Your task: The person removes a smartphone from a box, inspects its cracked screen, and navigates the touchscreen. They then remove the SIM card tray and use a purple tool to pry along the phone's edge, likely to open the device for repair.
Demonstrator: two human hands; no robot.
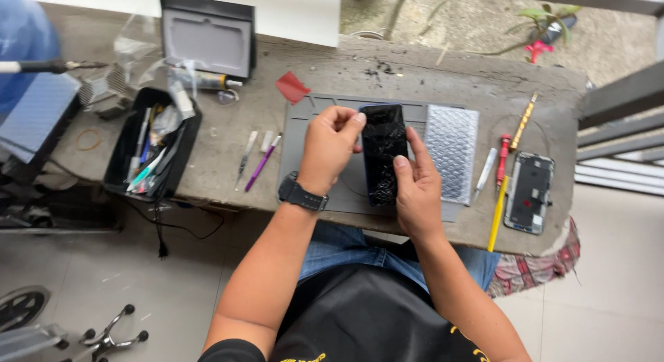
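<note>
1. Both hands are up over the grey work mat (pixel 304 137), and between them is the cracked phone screen (pixel 382 151), held just above the surface (pixel 228 137).
2. The left hand (pixel 326 149) pinches the panel's top left edge, fingers closed on it near the upper corner.
3. The right hand (pixel 415 189) cups the right edge lower down, thumb pressed on the glass face, fingers clamped around the side.
4. Handling call: a thin, light, stiff slab, and clearly fragile, since cracks spread across the dark glass. It looks smooth, so likely slippery. The edges are the safest hold, as both hands have it now.
5. Its long axis runs away from the person, top end toward the far side of the mat, glass face up and tipped slightly left.
6. A bubble-wrap sheet (pixel 451 151) lies just right of it.
</note>
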